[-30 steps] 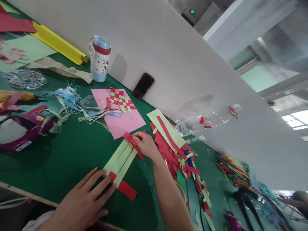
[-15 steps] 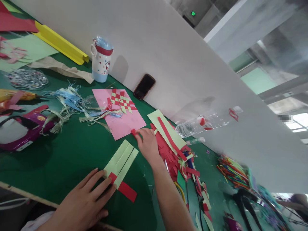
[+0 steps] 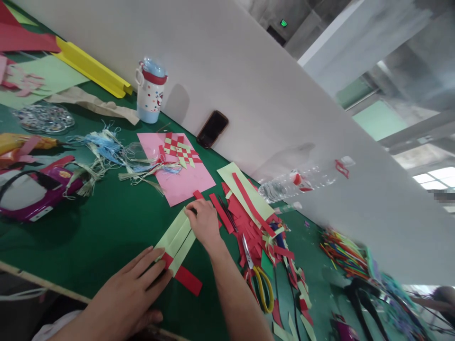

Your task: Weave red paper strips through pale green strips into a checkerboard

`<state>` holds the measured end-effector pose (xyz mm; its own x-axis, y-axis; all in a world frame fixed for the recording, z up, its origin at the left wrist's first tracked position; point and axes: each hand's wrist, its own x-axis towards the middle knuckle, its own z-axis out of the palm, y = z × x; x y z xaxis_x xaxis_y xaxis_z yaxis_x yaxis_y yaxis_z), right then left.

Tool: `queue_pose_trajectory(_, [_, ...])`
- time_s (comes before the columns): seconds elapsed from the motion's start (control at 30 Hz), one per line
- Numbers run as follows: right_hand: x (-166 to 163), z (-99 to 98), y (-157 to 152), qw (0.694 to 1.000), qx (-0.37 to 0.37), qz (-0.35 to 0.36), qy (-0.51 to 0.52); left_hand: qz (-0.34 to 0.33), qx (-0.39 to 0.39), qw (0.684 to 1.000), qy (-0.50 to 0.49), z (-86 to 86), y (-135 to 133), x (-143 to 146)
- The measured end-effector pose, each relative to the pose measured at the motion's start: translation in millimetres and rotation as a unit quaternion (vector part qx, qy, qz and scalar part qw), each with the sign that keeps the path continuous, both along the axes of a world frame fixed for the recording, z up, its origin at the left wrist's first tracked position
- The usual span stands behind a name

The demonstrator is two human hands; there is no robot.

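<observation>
My left hand (image 3: 122, 296) lies flat with fingers stretched out, pressing the near end of three pale green paper strips (image 3: 175, 239) on the green table (image 3: 106, 222). A red strip (image 3: 185, 277) runs across under and over them by my fingertips. My right hand (image 3: 203, 222) rests on the far end of the green strips, its fingers curled down onto them. A short red strip (image 3: 221, 219) lies just right of that hand, beside a heap of red and green strips (image 3: 256, 222).
A pink sheet (image 3: 179, 177) bears a woven red-and-green sample (image 3: 179, 149). Nearby are yellow-handled scissors (image 3: 258, 277), a phone (image 3: 212, 128) against the white wall, a lidded cup (image 3: 149, 92), a plastic bottle (image 3: 295, 182), thread tassels (image 3: 106, 156) and a purple case (image 3: 35, 194).
My right hand laid a red strip down beside the pile, then came back onto the far end of the green strips. My left hand stayed pressing the near end.
</observation>
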<state>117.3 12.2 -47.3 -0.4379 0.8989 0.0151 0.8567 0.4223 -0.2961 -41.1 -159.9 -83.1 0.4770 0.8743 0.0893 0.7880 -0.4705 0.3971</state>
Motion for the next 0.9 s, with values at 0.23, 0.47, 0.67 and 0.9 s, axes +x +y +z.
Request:
queue_pose_trajectory(0.23, [0.2, -2.8, -6.4, 0.999, 0.036, 0.033, 0.008, -0.005, -0.031, 0.999, 0.0, 8.8, 4.7, 2.7])
queue_pose_trajectory(0.47, [12.3, 16.3, -26.8, 0.986, 0.091, 0.09, 0.111, 0.009, -0.016, 1.0, 0.005, 5.3, 1.9, 1.4])
queue_pose_trajectory(0.67, [35.5, 29.3, -60.6, 0.966, 0.038, 0.075, 0.245, 0.041, -0.023, 0.999, -0.023, -6.9, -3.9, 0.1])
queue_pose_trajectory(0.9, [45.9, 47.0, -94.8, 0.958, -0.068, 0.177, 0.213, 0.044, -0.001, 0.998, -0.032, -6.3, -6.1, -0.3])
